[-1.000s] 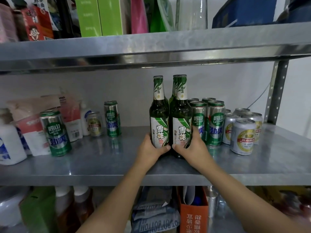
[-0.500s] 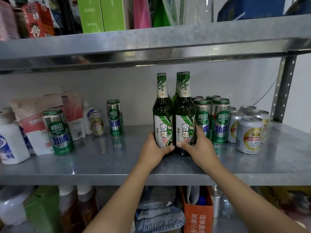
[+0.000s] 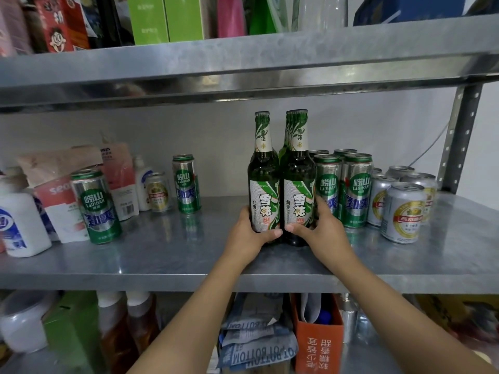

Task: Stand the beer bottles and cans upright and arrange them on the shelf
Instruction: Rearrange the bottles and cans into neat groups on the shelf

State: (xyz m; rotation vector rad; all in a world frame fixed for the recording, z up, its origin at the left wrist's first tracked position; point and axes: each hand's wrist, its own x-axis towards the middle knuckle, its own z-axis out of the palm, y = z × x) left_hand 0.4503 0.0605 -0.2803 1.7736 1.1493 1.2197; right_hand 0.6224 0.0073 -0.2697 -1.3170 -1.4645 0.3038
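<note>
Left hand [image 3: 247, 237] grips the base of the left bottle [image 3: 264, 184]; right hand [image 3: 322, 230] grips the right bottle [image 3: 298, 184]. The two bottles stand upright, touching, mid-shelf [image 3: 175, 257]. Tall green cans [image 3: 356, 190] stand just beside them on the right, with silver cans [image 3: 405, 211] beyond. A lone green can [image 3: 95, 206] stands well apart at left.

A white bottle [image 3: 20, 225] and pouches [image 3: 63, 209] stand above an orange box [image 3: 318, 346].

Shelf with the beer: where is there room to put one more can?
The biggest bare patch of the shelf lies between the rear green can and the bottles. The front strip before the silver cans is bare too. Right of the bottles and far left by the packets it is crowded.
</note>
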